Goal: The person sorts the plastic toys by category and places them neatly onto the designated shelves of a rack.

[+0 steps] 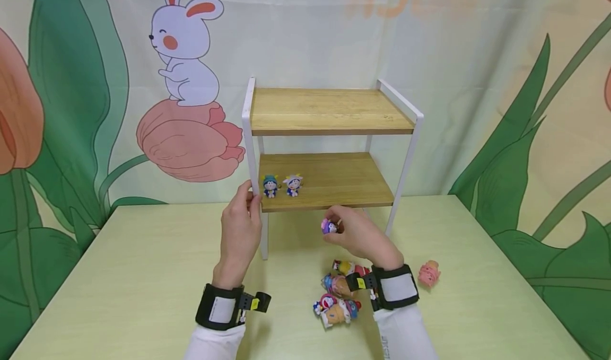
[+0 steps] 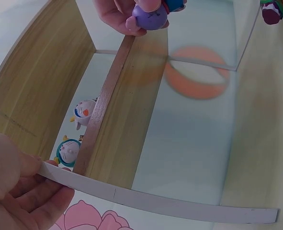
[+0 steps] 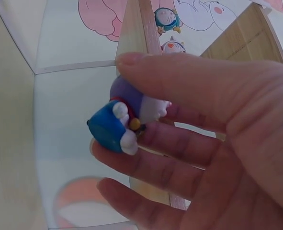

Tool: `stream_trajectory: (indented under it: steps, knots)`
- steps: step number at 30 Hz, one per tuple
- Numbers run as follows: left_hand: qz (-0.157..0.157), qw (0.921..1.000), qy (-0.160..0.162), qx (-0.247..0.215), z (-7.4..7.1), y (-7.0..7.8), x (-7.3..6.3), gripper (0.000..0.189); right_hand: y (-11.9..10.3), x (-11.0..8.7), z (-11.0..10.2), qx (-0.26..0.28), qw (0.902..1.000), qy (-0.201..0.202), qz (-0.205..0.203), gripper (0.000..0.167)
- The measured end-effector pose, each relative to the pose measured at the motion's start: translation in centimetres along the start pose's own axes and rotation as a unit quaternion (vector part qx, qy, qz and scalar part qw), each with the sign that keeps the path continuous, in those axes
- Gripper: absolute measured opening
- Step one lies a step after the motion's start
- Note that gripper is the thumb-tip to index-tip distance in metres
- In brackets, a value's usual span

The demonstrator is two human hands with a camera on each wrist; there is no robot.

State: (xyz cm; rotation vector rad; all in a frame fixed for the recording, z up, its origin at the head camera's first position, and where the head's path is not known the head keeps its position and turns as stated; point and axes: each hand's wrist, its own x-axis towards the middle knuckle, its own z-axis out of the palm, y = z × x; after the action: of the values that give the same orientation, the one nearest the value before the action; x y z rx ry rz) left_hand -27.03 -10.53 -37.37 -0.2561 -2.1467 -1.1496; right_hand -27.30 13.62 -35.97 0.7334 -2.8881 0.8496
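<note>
My right hand [image 1: 360, 234] pinches a small purple-headed figurine [image 3: 131, 108] with a blue body between thumb and fingers, just in front of the lower shelf's front edge. My left hand [image 1: 241, 227] grips the white left post [image 2: 112, 192] of a two-tier shelf rack [image 1: 329, 113] at the height of the lower board. On that lower board [image 1: 339, 180], towards the left, two figurines stand side by side: one with a teal hood [image 1: 270, 186], the other with a white hood [image 1: 293, 185].
Several figurines [image 1: 336, 313] lie in a pile on the table beside my right wrist. A pink figurine [image 1: 429, 274] lies apart, further right. Behind the rack hangs a printed curtain with a rabbit [image 1: 191, 79] and flowers.
</note>
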Motion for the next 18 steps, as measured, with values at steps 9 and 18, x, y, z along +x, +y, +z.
stream_trajectory:
  steps: [9, 18]
  knots:
    - [-0.001, 1.0, -0.001, 0.008, 0.12, 0.04, 0.03, 0.031, 0.11, -0.13, -0.28, 0.008, 1.0, 0.004, 0.0, 0.03]
    - [0.002, 1.0, 0.002, 0.006, 0.09, -0.01, 0.06, 0.031, 0.04, -0.03, -0.46, 0.003, 0.9998, 0.018, -0.004, 0.027]
